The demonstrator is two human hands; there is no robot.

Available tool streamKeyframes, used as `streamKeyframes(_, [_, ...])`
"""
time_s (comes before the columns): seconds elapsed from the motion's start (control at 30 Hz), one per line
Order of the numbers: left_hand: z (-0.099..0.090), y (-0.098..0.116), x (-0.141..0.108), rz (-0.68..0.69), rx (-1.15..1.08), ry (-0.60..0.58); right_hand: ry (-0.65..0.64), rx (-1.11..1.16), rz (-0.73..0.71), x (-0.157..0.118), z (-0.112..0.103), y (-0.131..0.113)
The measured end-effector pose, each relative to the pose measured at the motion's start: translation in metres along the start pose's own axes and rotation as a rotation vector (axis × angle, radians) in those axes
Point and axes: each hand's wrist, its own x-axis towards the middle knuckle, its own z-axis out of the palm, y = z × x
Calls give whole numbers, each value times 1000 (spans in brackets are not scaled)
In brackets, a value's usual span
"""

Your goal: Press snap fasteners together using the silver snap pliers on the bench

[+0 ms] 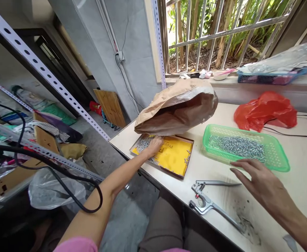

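Observation:
My left hand (156,144) is down in a shallow brown-rimmed tray (183,177) with a yellow lining. Its fingers are curled and closed among small shiny metal pieces (143,142); what they pinch, if anything, is hidden. A few more pieces lie along the tray's right side. Over on the right, my right hand (261,178) hovers by the near edge of a green plastic basket (276,150), fingers stretched out and holding nothing. Many small silvery metal pins (237,146) fill the basket's floor. Between tray and hand rests a spring-loaded metal hand plier (208,202), its handles spread.
A large brown paper sack (177,108) lies with its mouth facing me, right behind the tray. Farther right are a crumpled red plastic bag (266,110) and a black cable (281,133). A dark cable (64,190) loops in front of my left arm. Barred window behind.

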Motion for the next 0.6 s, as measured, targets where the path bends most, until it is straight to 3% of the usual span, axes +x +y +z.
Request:
streamKeyframes(0.27, [4,14,-36,90,60,-57,-108,127,49,-41,13,-23])
streamKeyframes(0.43, [1,12,-36,98,48,-48,-129,239,48,-32,12,-52])
streamKeyframes(0.6, [-3,9,-39,69,-28,50,-159,315,38,-10,20,-70])
